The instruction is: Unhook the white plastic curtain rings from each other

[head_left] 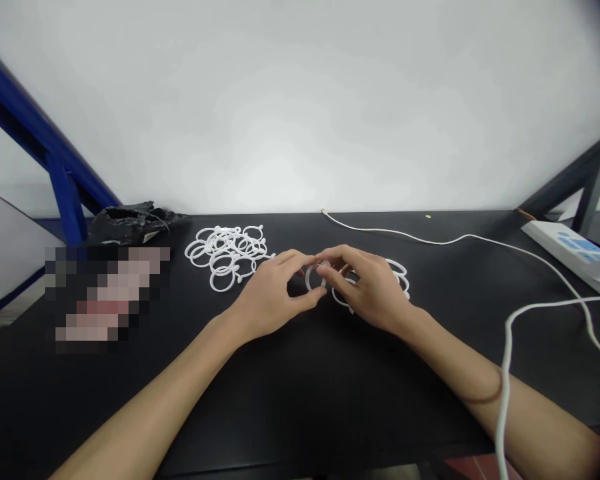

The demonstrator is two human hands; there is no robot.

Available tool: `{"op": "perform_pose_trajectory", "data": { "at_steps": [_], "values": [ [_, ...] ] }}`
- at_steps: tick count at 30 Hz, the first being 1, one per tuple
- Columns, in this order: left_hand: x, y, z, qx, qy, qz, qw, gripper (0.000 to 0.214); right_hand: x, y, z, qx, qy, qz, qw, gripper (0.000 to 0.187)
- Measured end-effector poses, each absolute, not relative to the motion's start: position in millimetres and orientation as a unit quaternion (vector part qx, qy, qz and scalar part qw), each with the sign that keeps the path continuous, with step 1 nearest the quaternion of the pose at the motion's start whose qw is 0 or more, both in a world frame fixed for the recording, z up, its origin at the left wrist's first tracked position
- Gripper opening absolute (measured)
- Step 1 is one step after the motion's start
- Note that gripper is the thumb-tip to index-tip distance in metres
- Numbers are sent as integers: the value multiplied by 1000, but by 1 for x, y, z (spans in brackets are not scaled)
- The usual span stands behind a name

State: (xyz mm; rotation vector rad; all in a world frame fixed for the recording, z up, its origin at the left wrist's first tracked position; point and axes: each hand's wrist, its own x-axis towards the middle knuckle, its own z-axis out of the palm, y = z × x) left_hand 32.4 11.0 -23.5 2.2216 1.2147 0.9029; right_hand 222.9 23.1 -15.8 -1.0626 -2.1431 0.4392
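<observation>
Between my two hands, just above the black table, is a white plastic ring (309, 280). My left hand (273, 290) curves round its left side, thumb and fingertips closed on its edge. My right hand (367, 283) pinches the ring's upper right part, which the fingers partly hide. Several similar white rings (397, 268) lie under and beyond my right hand, partly covered by it. To the left of my left hand lies a loose heap of white rings (223, 280), many with a small round tab on the rim.
A white cable (405, 233) crosses the back and right of the table (290, 400), passing near my right forearm. A white device with blue markings (575, 247) stands at the right edge. Crumpled black plastic (125, 223) lies at back left, near a blurred patch (115, 293).
</observation>
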Motion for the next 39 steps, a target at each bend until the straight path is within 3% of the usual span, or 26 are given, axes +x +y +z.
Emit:
{"op": "perform_pose_trajectory", "data": {
  "at_steps": [13, 16, 18, 21, 25, 29, 33, 39],
  "values": [
    [33, 8, -21, 815, 438, 314, 216, 23, 216, 20, -16, -427, -802, 172, 380, 13],
    [33, 9, -20, 824, 435, 315, 179, 26, 219, 22, -17, -432, -803, 171, 373, 7],
    [28, 13, -21, 822, 452, 325, 121, 29, 224, 26, -16, -447, -806, 145, 360, 15],
    [12, 25, -24, 772, 544, 329, -1, 35, 234, 34, -13, -491, -812, 66, 308, 24],
    [-22, 42, -35, 700, 665, 242, -95, 44, 244, 39, -9, -509, -843, 25, 172, 31],
    [-40, 49, -46, 700, 681, 193, -99, 45, 246, 39, -11, -495, -861, 51, 108, 13],
    [-38, 47, -48, 709, 676, 170, -110, 45, 246, 39, -12, -493, -854, 91, 136, 10],
    [-36, 44, -44, 712, 677, 158, -98, 48, 243, 39, -6, -496, -811, 189, 244, 14]
  ]
}}
